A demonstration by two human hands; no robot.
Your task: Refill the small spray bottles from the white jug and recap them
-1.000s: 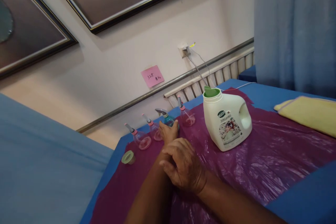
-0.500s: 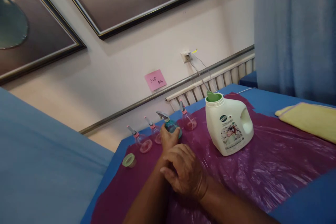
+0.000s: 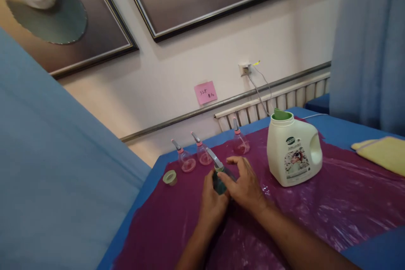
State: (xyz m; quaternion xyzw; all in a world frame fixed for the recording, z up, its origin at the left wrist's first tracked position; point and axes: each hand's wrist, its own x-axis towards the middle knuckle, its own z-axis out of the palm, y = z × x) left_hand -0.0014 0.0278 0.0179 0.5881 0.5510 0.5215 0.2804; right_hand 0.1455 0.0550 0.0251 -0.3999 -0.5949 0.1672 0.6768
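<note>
My left hand is closed around the body of a teal spray bottle, which has a grey trigger head. From the right, my right hand reaches to the bottle's neck. Its thumb lies at the collar, and the index finger is stretched out apart from it. I cannot tell how firmly the thumb touches. Beyond my hands stand three clear pink-collared spray bottles: one on the left, one in the middle and one farther right.
A white handled jug with a green piece in its mouth stands to the right. A small pale green cap lies at the left. Purple plastic sheeting covers the blue bed. A yellow cloth lies far right; a blue curtain hangs left.
The teal bottle has come off the sheet and nearer to me in my left hand. My right hand has moved from above the left wrist to the bottle's neck, its fingers spreading. The view has shifted.
</note>
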